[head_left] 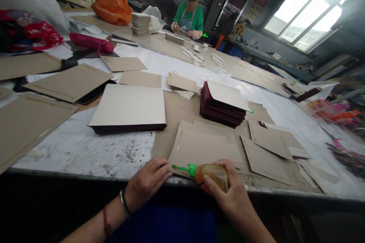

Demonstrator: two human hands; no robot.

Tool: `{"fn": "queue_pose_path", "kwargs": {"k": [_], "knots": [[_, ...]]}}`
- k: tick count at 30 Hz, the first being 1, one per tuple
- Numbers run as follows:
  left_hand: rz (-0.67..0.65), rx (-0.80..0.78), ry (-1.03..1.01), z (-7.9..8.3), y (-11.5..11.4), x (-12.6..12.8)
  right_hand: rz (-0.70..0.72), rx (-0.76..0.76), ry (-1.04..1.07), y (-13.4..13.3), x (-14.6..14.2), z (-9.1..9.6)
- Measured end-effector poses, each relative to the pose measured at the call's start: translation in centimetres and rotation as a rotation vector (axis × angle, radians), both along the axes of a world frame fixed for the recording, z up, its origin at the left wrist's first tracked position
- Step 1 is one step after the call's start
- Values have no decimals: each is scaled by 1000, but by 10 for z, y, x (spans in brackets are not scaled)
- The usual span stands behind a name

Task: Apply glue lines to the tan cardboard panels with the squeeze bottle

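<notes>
My right hand (pixel 232 191) is wrapped round a squeeze glue bottle (pixel 212 177) with amber contents and a green nozzle. The bottle lies tilted on its side, its nozzle tip pointing left at the near left corner of a beige cardboard sheet (pixel 205 146). That sheet tops a small pile at the table's front edge, and a shiny line of glue shows along its left side. With fingers pressed together, my left hand (pixel 148 182) grips the same corner, close to the nozzle tip. A bracelet and a red cord circle my left wrist.
Behind the sheet stand two stacks of dark-red-edged boards, one at left (pixel 129 106) and one at right (pixel 224 102). Loose cardboard pieces (pixel 268 159) lie to the right; larger glued sheets (pixel 31 125) lie left. Across the table (pixel 134 55) a person in green (pixel 189 19) handles pieces.
</notes>
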State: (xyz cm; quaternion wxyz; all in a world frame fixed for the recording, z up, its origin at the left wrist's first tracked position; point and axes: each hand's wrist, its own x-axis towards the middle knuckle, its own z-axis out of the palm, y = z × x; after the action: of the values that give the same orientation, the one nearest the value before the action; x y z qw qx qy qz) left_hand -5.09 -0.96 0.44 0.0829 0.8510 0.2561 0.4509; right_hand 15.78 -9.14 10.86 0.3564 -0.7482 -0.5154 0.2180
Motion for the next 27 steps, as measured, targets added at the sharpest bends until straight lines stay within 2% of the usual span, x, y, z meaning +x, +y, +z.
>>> {"fn": "queue_pose_path", "kwargs": {"k": [7,11,16,27], "knots": [[-29,21,13,3,1,-1,19,-11,-7,-11,3,-3],[-37,22,31,2,2,-2,-61,-11,-47,-24,16,-4],[-47,33,26,0,2,-2,-76,-39,-30,-42,36,-5],[-67,81,28,-1,3,-2,-343,13,-56,-80,63,1]]}}
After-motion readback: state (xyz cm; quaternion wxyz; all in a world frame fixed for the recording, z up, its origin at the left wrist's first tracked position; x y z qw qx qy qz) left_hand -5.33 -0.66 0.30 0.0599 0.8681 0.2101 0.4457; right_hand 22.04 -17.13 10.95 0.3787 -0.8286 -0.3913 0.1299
